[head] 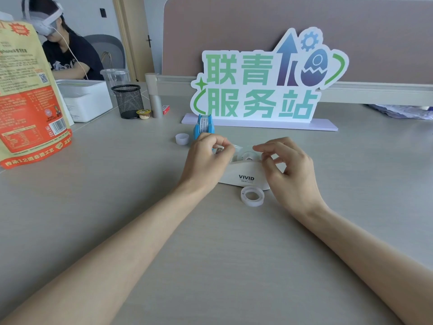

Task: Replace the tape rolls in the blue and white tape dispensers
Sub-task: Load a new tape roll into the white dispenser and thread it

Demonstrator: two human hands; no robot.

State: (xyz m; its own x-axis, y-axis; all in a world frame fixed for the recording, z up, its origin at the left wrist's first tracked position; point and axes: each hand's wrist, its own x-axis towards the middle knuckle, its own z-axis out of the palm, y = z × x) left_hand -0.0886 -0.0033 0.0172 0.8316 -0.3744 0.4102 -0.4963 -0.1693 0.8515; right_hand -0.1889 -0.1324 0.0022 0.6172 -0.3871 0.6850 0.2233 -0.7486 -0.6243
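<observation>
The white tape dispenser (243, 175), marked VIVID, lies on the desk between my hands with a clear tape roll (247, 156) seated in it. My left hand (206, 158) pinches the free end of that tape at the dispenser's left end. My right hand (287, 170) hovers at the dispenser's right side, fingers curled and apart, holding nothing. A loose clear tape roll (252, 196) lies flat just in front of the dispenser. The blue tape dispenser (203, 126) stands behind my left hand with a roll in it.
A small white cap (182, 138) sits left of the blue dispenser. A green-lettered sign (257, 90) stands behind. A black mesh pen cup (128, 102), a white box (86, 99) and an orange snack bag (28, 102) are at the left. A person sits at the far left.
</observation>
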